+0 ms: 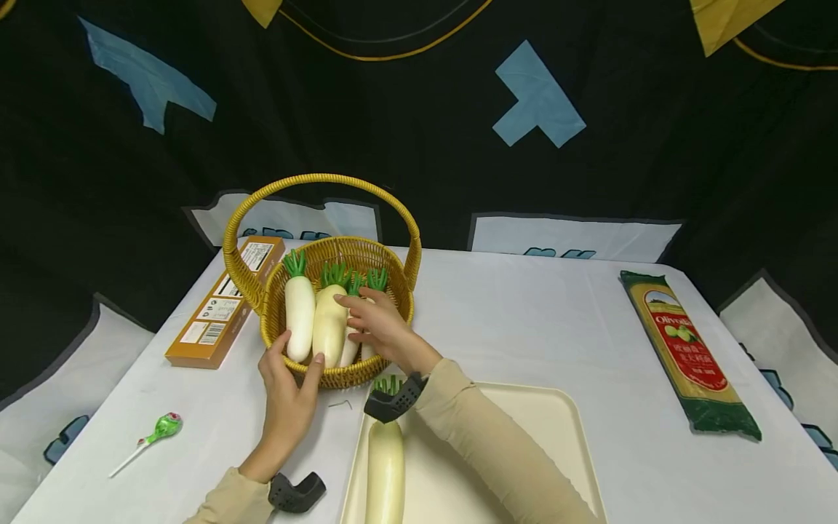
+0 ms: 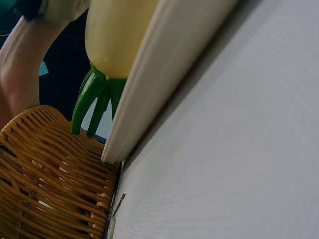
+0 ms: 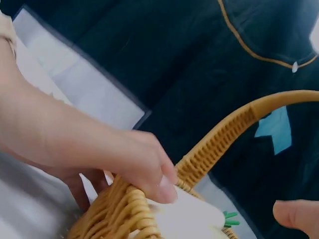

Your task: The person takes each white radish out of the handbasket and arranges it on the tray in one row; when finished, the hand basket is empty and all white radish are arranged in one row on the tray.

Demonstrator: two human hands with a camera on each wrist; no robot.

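Observation:
A yellow wicker basket [image 1: 350,375] with a tall arched handle holds several white radishes [image 1: 300,313] with green tops, lying side by side. My left hand [image 1: 288,400] grips its near-left rim; the right wrist view shows the thumb [image 3: 167,189] over the edge and the fingers outside the weave. Over the radishes on the right side, my right hand [image 1: 386,331] reaches in with its fingers spread apart. Another pale radish [image 1: 386,473] lies on a cream tray [image 1: 537,437], partly hidden by the right wrist's black band. Whether the right fingertips touch a radish cannot be told.
An orange-brown box [image 1: 216,313] lies left of the basket, partly behind it. Nearer on the left is a green-wrapped lollipop [image 1: 160,429]. A pasta packet [image 1: 687,349] lies far right. A small bent wire-like piece [image 1: 340,404] sits between basket and tray.

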